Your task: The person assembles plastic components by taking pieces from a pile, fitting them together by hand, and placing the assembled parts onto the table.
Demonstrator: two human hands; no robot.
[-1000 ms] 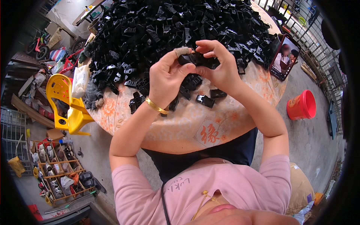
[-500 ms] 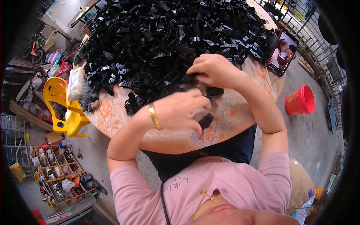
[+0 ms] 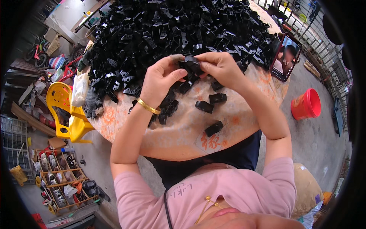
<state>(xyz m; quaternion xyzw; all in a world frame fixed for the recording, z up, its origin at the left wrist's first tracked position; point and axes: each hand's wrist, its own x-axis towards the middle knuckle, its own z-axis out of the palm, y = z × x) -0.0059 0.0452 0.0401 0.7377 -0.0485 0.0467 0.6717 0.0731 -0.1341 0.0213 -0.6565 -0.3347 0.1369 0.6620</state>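
A small black plastic part (image 3: pixel 193 65) is held between my two hands at the near edge of a large heap of similar black parts (image 3: pixel 164 34). My right hand (image 3: pixel 222 68) pinches it from the right with thumb and fingers. On the left side, my left hand (image 3: pixel 162 78) curls its thumb and fingers against the part; something greyish covers a fingertip. Several loose black parts lie on the flowered tablecloth (image 3: pixel 183 133) nearer to me, among them one black part (image 3: pixel 214 129) by the red print. A gold bangle circles my left wrist.
A phone (image 3: pixel 285 57) stands at the table's right edge, showing a video. Beyond it a red bucket (image 3: pixel 305 104) is on the floor. To the left are a yellow plastic chair (image 3: pixel 65 110), a white packet (image 3: pixel 81 89) and a shoe rack (image 3: pixel 63 179).
My left hand has moved up and away from the loose part near the table edge, meeting my right hand at the heap. A black part is now between them.
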